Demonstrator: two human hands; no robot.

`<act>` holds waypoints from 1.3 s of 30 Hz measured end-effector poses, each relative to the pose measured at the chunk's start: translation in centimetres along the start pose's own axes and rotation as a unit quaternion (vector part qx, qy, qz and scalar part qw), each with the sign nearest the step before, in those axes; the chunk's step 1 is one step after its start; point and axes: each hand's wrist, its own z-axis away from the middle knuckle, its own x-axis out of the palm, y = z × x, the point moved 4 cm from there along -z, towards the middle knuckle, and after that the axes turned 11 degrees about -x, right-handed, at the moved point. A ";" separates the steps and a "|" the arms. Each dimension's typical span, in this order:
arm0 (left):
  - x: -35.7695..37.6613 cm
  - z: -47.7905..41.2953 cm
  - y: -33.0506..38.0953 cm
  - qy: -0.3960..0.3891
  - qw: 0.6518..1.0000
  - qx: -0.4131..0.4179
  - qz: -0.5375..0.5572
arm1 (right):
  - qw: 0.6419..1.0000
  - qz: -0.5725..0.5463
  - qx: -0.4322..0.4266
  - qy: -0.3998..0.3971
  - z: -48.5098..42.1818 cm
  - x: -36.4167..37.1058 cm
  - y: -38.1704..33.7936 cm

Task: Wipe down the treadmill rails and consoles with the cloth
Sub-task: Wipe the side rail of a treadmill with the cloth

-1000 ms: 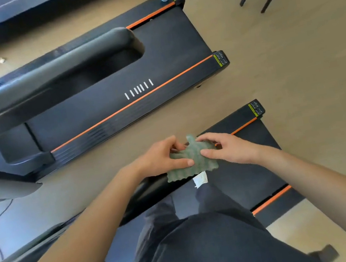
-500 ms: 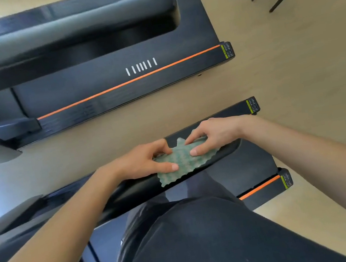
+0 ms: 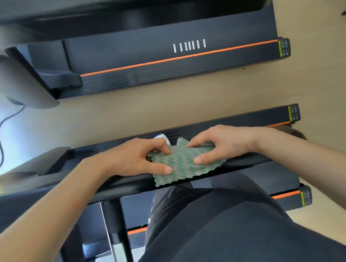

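1. Head view, task things: the green wavy-edged cloth [image 3: 182,163] lies draped over the top of the near treadmill's black rail [image 3: 112,187], which runs from 9 o'clock to 3 o'clock just below the middle of the picture. The cloth's near edge hangs over the rail's near side, towards 6 o'clock.
2. Head view, hands: the left hand [image 3: 139,157] sits at 9 o'clock of the cloth and the right hand [image 3: 222,143] at 3 o'clock. Each pinches its end, with the thumb pressed on the near part and the fingers curled over the far edge. Both hands bear on the rail through the cloth.
3. Head view, what has just changed: a second ago the cloth was held up in the air between the two hands, clear of the rail. Half a second ago it was coming down onto the rail, and now it is spread flat there.
4. What that means: the setting-up looks finished, and the wipe of this rail is probably about to start. A slide towards 9 o'clock or 3 o'clock seems the likely stroke.
5. Head view, surroundings: a second treadmill [image 3: 179,67] stands at 12 o'clock across a strip of floor [image 3: 162,105]. A cable [image 3: 0,138] trails at 9 o'clock.
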 end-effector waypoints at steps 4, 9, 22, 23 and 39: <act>-1.2 3.3 -2.8 0.024 0.999 -0.024 -0.013 | 0.999 0.019 -0.030 -0.027 -3.2 0.5 -2.9; -2.4 6.8 -6.6 0.048 0.997 -0.055 -0.014 | 0.996 0.031 -0.051 -0.067 -7.5 1.1 -6.2; -5.3 15.5 -17.7 0.082 0.983 -0.161 -0.026 | 0.987 -0.050 -0.114 -0.100 -17.8 3.4 -14.8; -5.5 16.0 -18.3 0.082 0.982 -0.167 -0.031 | 0.986 -0.050 -0.118 -0.104 -18.5 3.5 -15.4; -4.6 15.2 -15.3 0.120 0.983 -0.136 0.000 | 0.987 -0.018 -0.127 -0.097 -17.1 3.2 -14.1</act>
